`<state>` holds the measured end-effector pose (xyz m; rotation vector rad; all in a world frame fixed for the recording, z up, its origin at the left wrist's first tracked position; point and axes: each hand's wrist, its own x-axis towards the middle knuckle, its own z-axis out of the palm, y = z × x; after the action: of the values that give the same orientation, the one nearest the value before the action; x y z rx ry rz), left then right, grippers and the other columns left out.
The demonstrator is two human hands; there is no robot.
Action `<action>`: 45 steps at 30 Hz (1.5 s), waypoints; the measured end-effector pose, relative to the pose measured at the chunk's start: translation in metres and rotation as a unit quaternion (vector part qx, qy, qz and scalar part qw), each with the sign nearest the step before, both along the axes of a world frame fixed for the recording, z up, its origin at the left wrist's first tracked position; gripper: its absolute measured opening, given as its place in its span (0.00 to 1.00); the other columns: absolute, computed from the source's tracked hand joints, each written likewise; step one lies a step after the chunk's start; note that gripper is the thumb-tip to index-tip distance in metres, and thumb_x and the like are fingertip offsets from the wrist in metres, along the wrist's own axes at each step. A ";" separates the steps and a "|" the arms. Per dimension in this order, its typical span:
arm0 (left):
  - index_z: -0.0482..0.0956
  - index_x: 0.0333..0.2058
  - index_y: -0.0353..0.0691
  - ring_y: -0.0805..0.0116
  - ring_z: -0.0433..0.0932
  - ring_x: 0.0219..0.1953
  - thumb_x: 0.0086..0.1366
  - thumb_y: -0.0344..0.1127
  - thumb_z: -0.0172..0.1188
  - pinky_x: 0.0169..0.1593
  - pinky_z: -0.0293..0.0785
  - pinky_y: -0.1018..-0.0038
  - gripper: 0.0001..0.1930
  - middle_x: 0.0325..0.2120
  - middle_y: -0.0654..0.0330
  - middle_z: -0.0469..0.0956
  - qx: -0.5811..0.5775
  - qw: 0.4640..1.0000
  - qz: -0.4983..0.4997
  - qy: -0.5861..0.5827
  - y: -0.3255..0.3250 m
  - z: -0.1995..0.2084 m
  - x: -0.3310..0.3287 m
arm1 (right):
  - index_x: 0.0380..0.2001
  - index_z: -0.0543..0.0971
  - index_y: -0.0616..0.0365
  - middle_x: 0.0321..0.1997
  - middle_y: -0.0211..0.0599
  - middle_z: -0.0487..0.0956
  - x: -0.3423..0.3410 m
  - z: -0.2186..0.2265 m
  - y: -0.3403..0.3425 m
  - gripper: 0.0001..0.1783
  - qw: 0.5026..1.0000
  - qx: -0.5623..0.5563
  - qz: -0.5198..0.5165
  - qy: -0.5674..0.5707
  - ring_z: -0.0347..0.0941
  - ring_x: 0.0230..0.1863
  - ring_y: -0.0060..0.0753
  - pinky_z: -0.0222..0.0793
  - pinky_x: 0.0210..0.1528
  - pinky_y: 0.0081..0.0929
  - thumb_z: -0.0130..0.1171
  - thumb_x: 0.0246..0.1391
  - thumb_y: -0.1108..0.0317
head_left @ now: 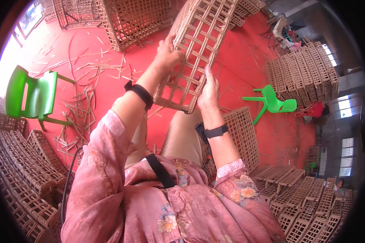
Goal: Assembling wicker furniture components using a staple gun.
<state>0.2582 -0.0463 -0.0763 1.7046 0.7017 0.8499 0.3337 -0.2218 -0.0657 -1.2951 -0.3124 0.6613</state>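
Note:
A woven rattan basket [185, 25] with an open square lattice is held up in front of me, tilted, with its far end leaning right and cut off by the upper rim. My left hand [169, 53] is closed round its left long edge. Lower down, my right hand [209, 90] grips the right edge near the close end, thumb pointing up along the frame and fingers partly behind the lattice. Dark straps circle both wrists. Another lattice panel [241, 135] stands beside my right forearm.
Cane offcuts [79, 111] litter the red floor [142, 56] at left. A green chair [38, 95] stands left; another green chair [273, 103] is at right. A large woven basket [136, 24] sits ahead. Stacked baskets [302, 73] rise far right, with more rows [32, 166] lower left and lower right.

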 end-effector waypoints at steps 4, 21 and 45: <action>0.59 0.69 0.40 0.46 0.63 0.64 0.48 0.42 0.68 0.67 0.62 0.61 0.49 0.60 0.40 0.62 -0.122 0.977 -0.093 -0.147 0.004 -0.021 -0.015 | 0.40 0.79 0.56 0.25 0.26 0.74 -0.020 -0.011 0.003 0.18 0.996 0.061 -0.042 -0.049 0.70 0.19 0.19 0.65 0.21 0.17 0.59 0.64 0.50; 0.67 0.63 0.31 0.68 0.72 0.54 0.74 0.48 0.55 0.57 0.70 0.71 0.29 0.53 0.54 0.74 -0.091 0.987 -0.067 -0.114 -0.041 -0.046 -0.064 | 0.39 0.78 0.58 0.25 0.23 0.70 -0.036 -0.019 -0.013 0.19 0.993 0.006 -0.083 -0.083 0.65 0.21 0.16 0.65 0.22 0.17 0.56 0.66 0.51; 0.59 0.66 0.35 0.38 0.67 0.60 0.71 0.45 0.53 0.64 0.64 0.56 0.31 0.57 0.38 0.67 0.114 0.992 0.049 -0.022 -0.095 -0.008 -0.108 | 0.58 0.71 0.66 0.56 0.38 0.76 -0.054 -0.062 -0.097 0.24 0.964 -0.082 0.248 -0.041 0.71 0.54 0.28 0.66 0.59 0.31 0.60 0.61 0.68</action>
<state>0.1499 -0.1413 -0.0841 1.8593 0.6848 1.0663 0.2793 -0.3186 -0.1281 -1.4156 -0.6757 1.0759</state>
